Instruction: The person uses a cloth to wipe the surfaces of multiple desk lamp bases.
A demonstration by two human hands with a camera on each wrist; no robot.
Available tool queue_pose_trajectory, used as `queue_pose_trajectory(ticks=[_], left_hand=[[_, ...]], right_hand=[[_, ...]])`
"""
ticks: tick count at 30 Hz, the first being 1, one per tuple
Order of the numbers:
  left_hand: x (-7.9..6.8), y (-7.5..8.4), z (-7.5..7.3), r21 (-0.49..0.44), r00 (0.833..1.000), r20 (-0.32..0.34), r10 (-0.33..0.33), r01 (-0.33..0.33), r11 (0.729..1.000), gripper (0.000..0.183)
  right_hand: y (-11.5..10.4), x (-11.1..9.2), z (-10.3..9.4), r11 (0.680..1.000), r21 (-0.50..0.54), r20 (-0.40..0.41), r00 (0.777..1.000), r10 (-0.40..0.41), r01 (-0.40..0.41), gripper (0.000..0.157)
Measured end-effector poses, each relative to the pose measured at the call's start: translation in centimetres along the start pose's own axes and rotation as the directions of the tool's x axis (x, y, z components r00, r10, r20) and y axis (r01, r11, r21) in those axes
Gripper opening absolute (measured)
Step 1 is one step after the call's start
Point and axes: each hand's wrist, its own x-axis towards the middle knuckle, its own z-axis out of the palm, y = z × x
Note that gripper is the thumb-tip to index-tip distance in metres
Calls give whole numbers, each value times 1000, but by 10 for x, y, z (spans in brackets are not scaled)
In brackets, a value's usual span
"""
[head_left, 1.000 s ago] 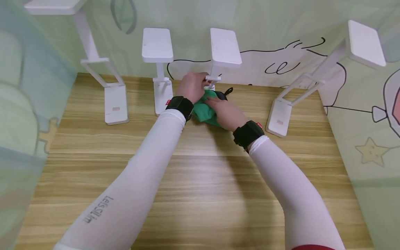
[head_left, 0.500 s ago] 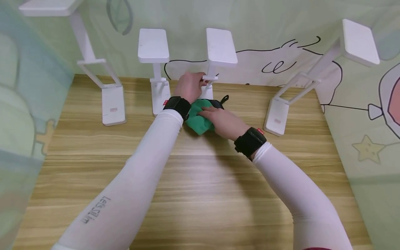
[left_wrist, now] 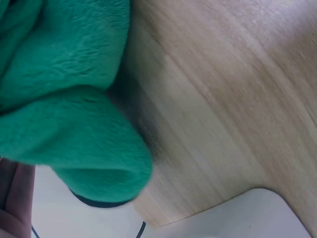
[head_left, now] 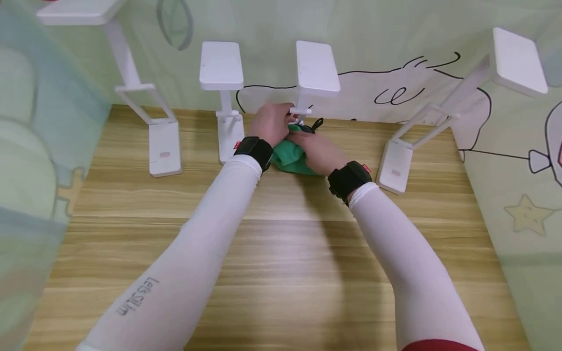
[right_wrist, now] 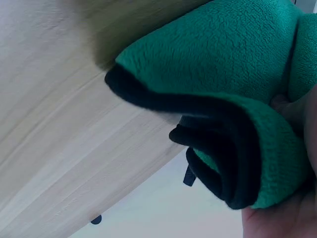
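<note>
A white folding desk lamp (head_left: pixel 317 67) stands near the back wall. My left hand (head_left: pixel 269 124) grips it around the lower arm by the joint, the fingertips partly hidden. With my right hand (head_left: pixel 324 152) I hold a bunched green cloth (head_left: pixel 290 157) with dark edging and a small loop. The cloth lies over the lamp's base and hides most of it. In the left wrist view the cloth (left_wrist: pixel 79 129) hangs in soft folds beside the fingers (left_wrist: pixel 19 198). The right wrist view shows its dark-edged folds (right_wrist: pixel 213 54) curled within the right hand (right_wrist: pixel 292 208).
Another white lamp (head_left: pixel 221 66) stands just left of my left hand, and one more (head_left: pixel 164 148) further left. A fourth-side lamp (head_left: pixel 395 165) leans at the right. All stand on a wood-grain table (head_left: pixel 281 273), with a printed cloth wall (head_left: pixel 373 29) behind.
The right hand drew the cloth toward me along the lamp's base, baring its rear part, then pushed it back toward the joint. The left hand keeps its grip on the lamp.
</note>
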Motion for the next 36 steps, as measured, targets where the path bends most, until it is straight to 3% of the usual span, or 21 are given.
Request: queue_pose_trajectory(ticks=[6, 19, 36], left_hand=[[0, 2, -2, -15, 1000, 13, -7, 7, 1000, 20], [0, -9, -6, 12, 999, 5, -41, 41, 999, 22], [3, -9, -13, 34, 998, 49, -47, 45, 998, 28]], right_hand=[[-5, -20, -4, 997, 30, 16, 998, 67, -68, 55], [-32, -52, -5, 999, 30, 125, 992, -23, 19, 54], [-36, -51, -12, 999, 26, 135, 990, -45, 42, 48]])
